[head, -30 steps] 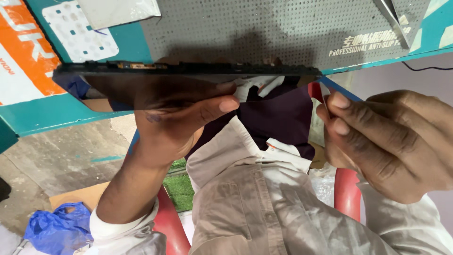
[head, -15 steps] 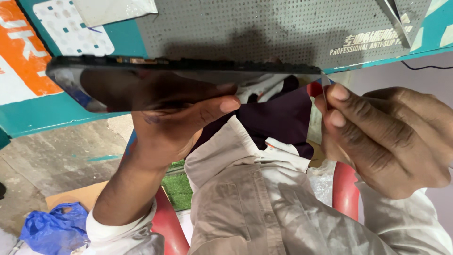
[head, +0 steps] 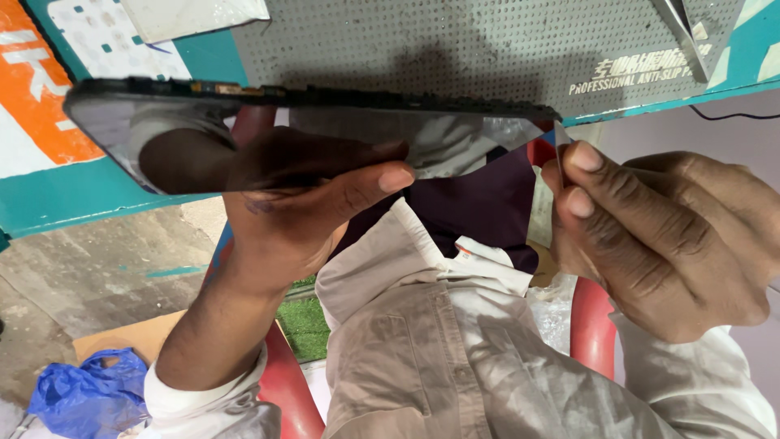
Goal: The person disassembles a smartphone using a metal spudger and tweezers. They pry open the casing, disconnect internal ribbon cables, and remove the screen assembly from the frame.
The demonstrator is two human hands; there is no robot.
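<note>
Holding a dark tablet-like device edge-on near the middle of the view, the left hand supports it from below, thumb stretched along its glossy underside and fingers closed around it. The device lies almost level, its thin upper edge showing small metal parts, just below a grey perforated mat on a teal work surface. At the right, the right hand pinches a thin, pale blade-like pick between thumb and fingertips, closed tight on it; its tip meets the device's right corner, apparently at the seam, though whether it has entered cannot be told. Doing this well seems to call for keeping the pick shallow and flat to the seam, sliding rather than levering, while the left hand keeps the panel steady and unbent. Below, a beige shirt and red chair fill the near view; a blue bag lies on the floor at lower left.
</note>
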